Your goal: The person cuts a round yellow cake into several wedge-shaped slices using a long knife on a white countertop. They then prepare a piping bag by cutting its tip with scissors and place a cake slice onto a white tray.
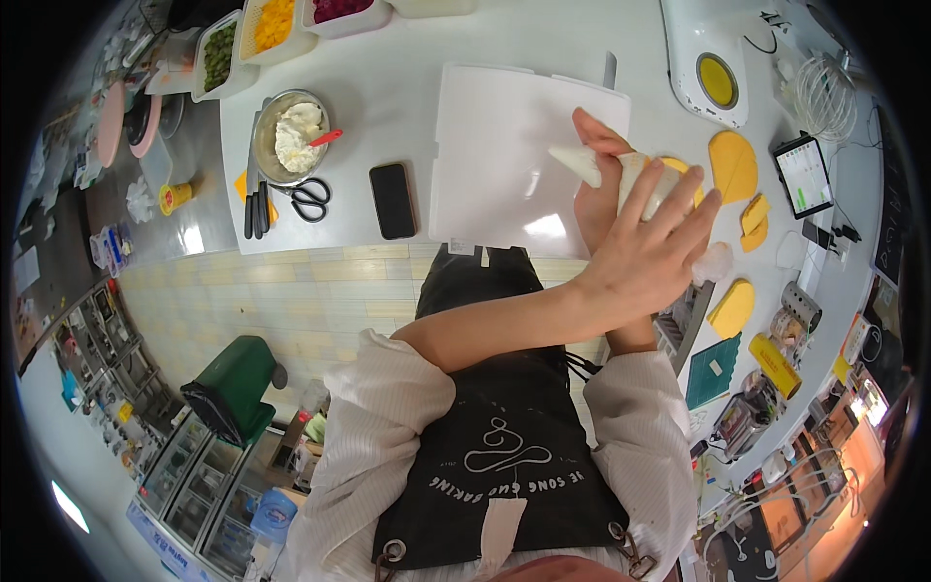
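Both hands are on a white, cream-filled piping bag [580, 164], over the right edge of a glossy white board [502, 160]. My left hand [640, 244] crosses over from the left, and its fingers lie spread across the bag's full body. Underneath, my right hand [598, 196] grips the bag behind its tapered end, thumb raised. The pointed tip aims left over the board. A bunched, clear tail [713, 263] of plastic shows beyond my left hand. Most of my right palm is hidden. Flat yellow cake pieces [733, 167] lie just to the right.
A steel bowl [263, 160] of white cream holds a red-handled spatula [326, 138]. Near it lie scissors [311, 200], black-handled knives [256, 217] and a phone [393, 200]. Fruit tubs [218, 58] stand behind. A white appliance [702, 87] and a tablet [802, 177] are at right.
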Available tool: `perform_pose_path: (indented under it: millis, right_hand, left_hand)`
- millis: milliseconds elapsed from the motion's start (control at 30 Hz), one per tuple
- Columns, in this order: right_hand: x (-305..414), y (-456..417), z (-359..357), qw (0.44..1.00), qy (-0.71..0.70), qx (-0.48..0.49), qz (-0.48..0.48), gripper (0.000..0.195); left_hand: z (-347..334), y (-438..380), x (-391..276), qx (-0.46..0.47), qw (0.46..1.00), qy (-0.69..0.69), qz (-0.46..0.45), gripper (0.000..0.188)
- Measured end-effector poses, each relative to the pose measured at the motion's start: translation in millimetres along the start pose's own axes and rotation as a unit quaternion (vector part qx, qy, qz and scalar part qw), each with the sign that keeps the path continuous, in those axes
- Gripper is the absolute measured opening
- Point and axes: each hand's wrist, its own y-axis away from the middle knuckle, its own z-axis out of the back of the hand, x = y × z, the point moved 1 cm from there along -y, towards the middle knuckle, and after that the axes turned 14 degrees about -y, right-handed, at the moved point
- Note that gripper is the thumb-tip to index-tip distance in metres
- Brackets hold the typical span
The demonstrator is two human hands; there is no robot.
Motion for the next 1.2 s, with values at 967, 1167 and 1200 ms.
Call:
perform_pose_path:
  millis: [967,1167,1200]
  right_hand:
    - [14.1,-8.5,-1.1,0.995,0.093,0.004,0.048,0.028]
    - [47.5,-3.9,-26.8,0.965,0.256,0.019,0.057,0.032]
    - [49.0,-3.6,-34.0,0.954,0.296,0.036,0.04,0.032]
  left_hand:
    - [-15.7,10.9,23.6,-0.011,0.997,0.076,0.005,0.019]
    - [23.6,8.2,55.5,-0.023,0.943,0.275,0.184,0.028]
    - [34.9,11.9,70.0,-0.022,0.907,0.339,0.25,0.031]
